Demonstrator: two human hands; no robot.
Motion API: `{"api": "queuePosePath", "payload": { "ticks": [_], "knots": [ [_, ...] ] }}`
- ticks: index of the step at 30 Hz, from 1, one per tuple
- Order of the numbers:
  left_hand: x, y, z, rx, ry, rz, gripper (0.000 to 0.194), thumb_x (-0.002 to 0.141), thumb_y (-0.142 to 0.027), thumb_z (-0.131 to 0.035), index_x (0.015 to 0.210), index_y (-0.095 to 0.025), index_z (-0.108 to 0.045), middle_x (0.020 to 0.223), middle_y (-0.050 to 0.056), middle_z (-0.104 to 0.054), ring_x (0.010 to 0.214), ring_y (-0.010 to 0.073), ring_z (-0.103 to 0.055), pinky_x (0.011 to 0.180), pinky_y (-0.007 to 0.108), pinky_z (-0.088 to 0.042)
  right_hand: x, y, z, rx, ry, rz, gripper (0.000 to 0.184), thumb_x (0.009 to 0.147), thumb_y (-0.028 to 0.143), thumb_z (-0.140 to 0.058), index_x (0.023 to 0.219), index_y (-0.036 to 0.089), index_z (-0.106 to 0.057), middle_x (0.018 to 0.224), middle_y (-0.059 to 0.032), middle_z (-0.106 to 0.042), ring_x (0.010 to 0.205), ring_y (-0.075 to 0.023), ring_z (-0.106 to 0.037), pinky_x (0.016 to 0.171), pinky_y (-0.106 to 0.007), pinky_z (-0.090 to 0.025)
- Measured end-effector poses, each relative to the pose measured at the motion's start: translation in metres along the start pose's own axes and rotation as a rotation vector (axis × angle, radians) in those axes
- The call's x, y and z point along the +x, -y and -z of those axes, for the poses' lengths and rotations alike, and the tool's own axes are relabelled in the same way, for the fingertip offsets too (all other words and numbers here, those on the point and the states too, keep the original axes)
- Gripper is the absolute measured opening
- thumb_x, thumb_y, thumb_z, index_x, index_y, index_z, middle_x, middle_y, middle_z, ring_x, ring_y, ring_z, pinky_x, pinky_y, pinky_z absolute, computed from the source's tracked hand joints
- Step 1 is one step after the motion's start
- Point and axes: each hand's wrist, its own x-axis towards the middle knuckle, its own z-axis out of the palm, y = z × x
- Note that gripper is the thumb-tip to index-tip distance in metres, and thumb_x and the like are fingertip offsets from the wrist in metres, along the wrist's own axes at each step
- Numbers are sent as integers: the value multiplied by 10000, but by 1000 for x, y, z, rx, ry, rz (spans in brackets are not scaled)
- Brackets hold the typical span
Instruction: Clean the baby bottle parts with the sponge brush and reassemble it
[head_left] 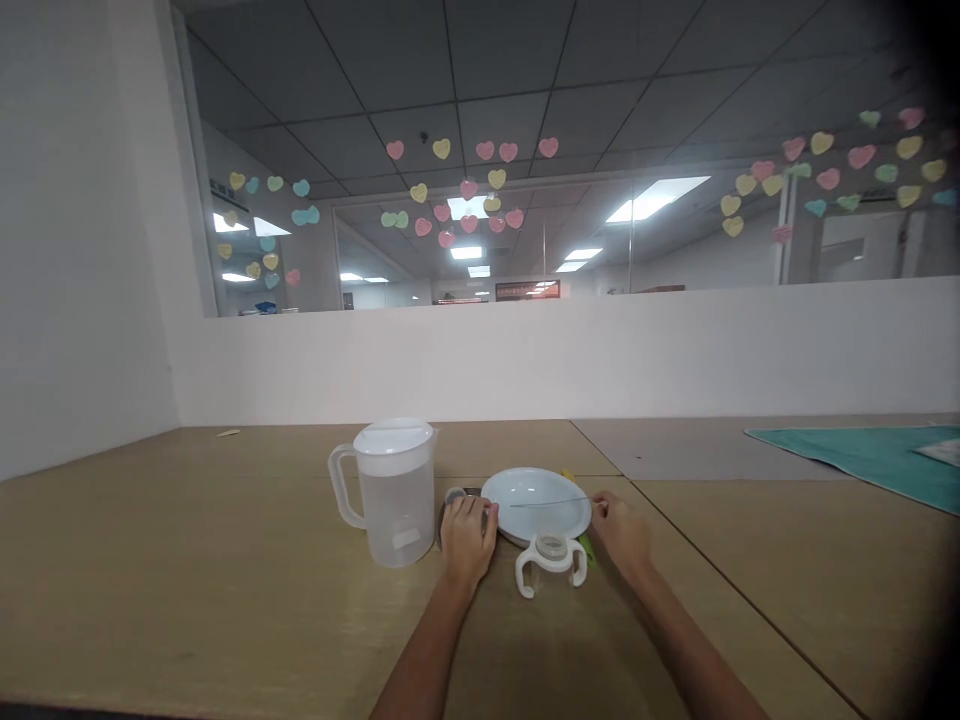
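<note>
A white bowl (536, 484) sits on the table between my hands. My right hand (621, 528) is closed in a pinch on a thin rod (551, 502), which reaches leftward across the bowl; its tip looks too fine to make out. My left hand (470, 535) is at the bowl's left rim with fingers curled down, above a dark round dish (442, 535) that it partly covers. What those fingers grip is hidden. In front of the bowl stands a clear, uncapped baby bottle (551, 547) with two white handles. Something green (589, 550) shows beside the bowl near my right hand.
A translucent pitcher (397, 500) with a white lid and a left-side handle stands close to my left hand. A teal cloth (862, 455) lies at the far right. Behind the table (225, 570) rises a low white wall (525, 360) with a window above.
</note>
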Motion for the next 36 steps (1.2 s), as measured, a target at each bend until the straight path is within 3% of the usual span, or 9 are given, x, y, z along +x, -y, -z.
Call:
{"api": "queuePosePath", "payload": {
  "ticks": [5, 8, 14, 18, 23, 26, 30, 34, 36],
  "knots": [
    [1, 3, -4, 147, 55, 129, 332, 927, -345, -344, 900, -193, -638, 927, 59, -664, 921, 228, -561, 787, 352, -383, 19, 13, 15, 18, -59, 84, 274, 818, 168, -420, 940, 183, -665, 886, -72, -694, 763, -174, -616, 596, -238, -328],
    [-1, 3, -5, 191, 83, 191, 340, 931, -350, -328, 940, -202, -634, 960, 57, -660, 932, 230, -558, 796, 351, -382, 33, 39, 14, 31, 51, 266, 303, 837, 187, -408, 1038, 188, -635, 955, -59, -682, 836, -162, -610, 682, -229, -363],
    [-6, 10, -12, 309, 199, 292, 305, 904, -284, -362, 930, -174, -646, 967, 82, -653, 956, 249, -550, 807, 359, -385, 58, 77, -28, -34, 353, 415, 416, 782, 214, -504, 1192, 188, -566, 1124, -71, -638, 1020, -186, -573, 809, -245, -381],
    [-8, 16, -16, 324, 282, 316, 263, 868, -237, -404, 926, -170, -652, 966, 89, -647, 978, 252, -546, 815, 357, -391, 64, 78, -51, -93, 460, 410, 390, 715, 187, -553, 1096, 173, -636, 1034, -96, -675, 951, -214, -615, 750, -262, -409],
    [-6, 16, -14, 299, 334, 365, 275, 863, -214, -394, 936, -155, -652, 977, 102, -634, 988, 246, -542, 814, 338, -407, 61, 77, -57, -162, 481, 434, 252, 664, 103, -570, 874, 156, -699, 937, -114, -694, 865, -217, -639, 677, -252, -406],
    [-4, 16, -13, 267, 360, 380, 272, 850, -174, -403, 967, -146, -647, 1008, 104, -621, 1005, 231, -534, 846, 318, -403, 58, 76, -53, -165, 448, 460, 191, 666, 51, -554, 758, 149, -691, 846, -118, -696, 814, -220, -641, 655, -257, -398],
    [-2, 17, -10, 234, 385, 383, 254, 816, -126, -452, 991, -148, -635, 1068, 101, -580, 1033, 208, -519, 891, 291, -387, 54, 70, -35, -82, 330, 486, 207, 732, 63, -522, 819, 177, -672, 831, -83, -687, 806, -198, -626, 677, -256, -395],
    [-1, 15, -8, 238, 386, 398, 265, 778, -89, -491, 1000, -150, -623, 1123, 103, -531, 1075, 212, -491, 887, 280, -387, 53, 59, -10, 74, 111, 473, 321, 879, 164, -338, 1026, 206, -620, 996, -68, -650, 908, -171, -589, 755, -264, -406],
    [-1, 15, -8, 248, 391, 396, 284, 776, -81, -481, 1016, -152, -616, 1110, 98, -535, 1065, 212, -493, 883, 281, -387, 53, 50, -4, 315, -66, 433, 354, 878, 200, -308, 1032, 184, -627, 995, -81, -636, 899, -170, -582, 766, -275, -419]
  ]
}}
